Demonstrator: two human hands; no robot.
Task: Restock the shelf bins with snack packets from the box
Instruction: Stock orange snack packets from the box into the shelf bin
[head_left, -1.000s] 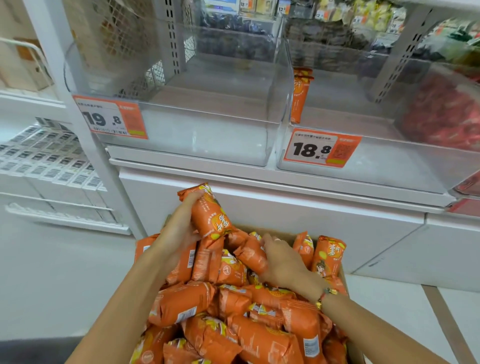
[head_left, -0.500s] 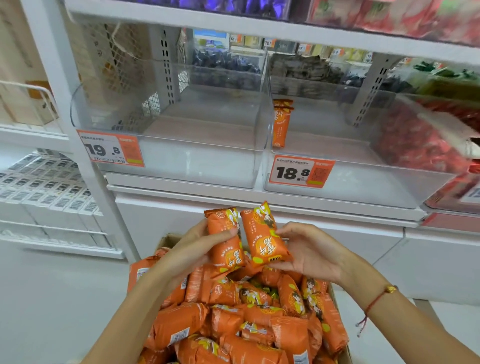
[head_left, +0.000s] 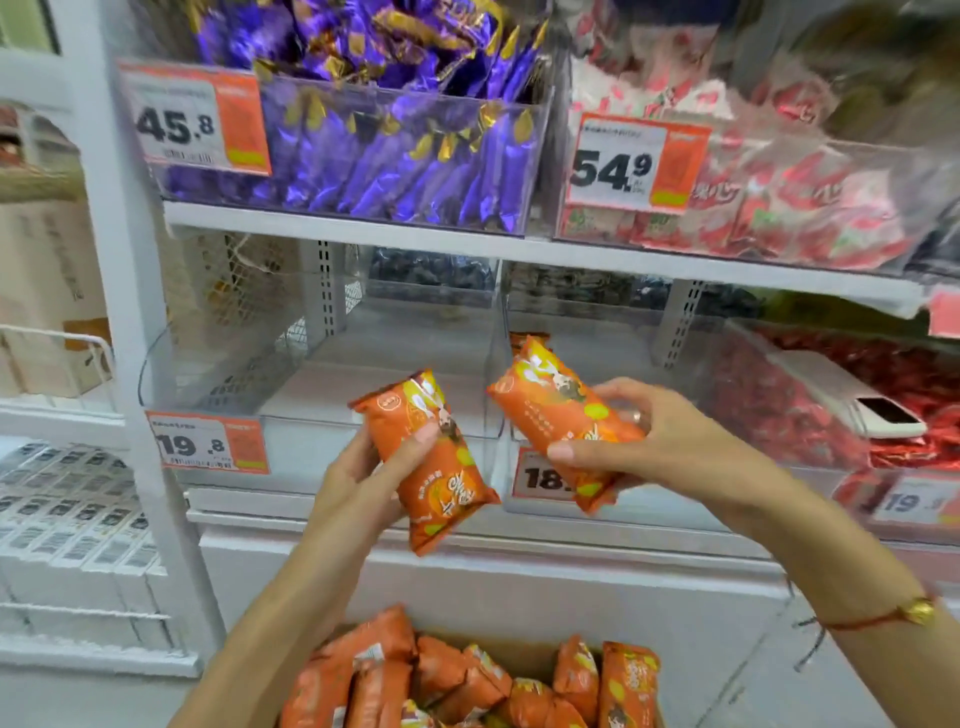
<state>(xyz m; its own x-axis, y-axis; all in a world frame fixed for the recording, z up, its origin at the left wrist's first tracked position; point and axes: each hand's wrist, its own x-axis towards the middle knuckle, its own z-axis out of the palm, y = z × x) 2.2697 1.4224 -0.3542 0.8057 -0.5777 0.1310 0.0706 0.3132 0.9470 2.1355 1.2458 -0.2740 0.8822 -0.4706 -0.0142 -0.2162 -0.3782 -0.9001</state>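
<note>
1. The left hand (head_left: 363, 483) holds one shiny orange snack packet (head_left: 426, 457), with its thumb on the front and its fingers behind.
2. The right hand (head_left: 670, 441) pinches a second orange packet (head_left: 561, 421) between its thumb and fingers, just in front of the clear plastic bin with the 18.8 price tag (head_left: 597, 364).
3. That bin has one orange packet standing at its back, so it looks like the right home.
4. Lift both packets over the clear front wall first, or they could bump it.
5. Lay them down flat and neat so more can fit.
6. The brown cardboard box (head_left: 530, 660) below has many more packets to move.
</note>
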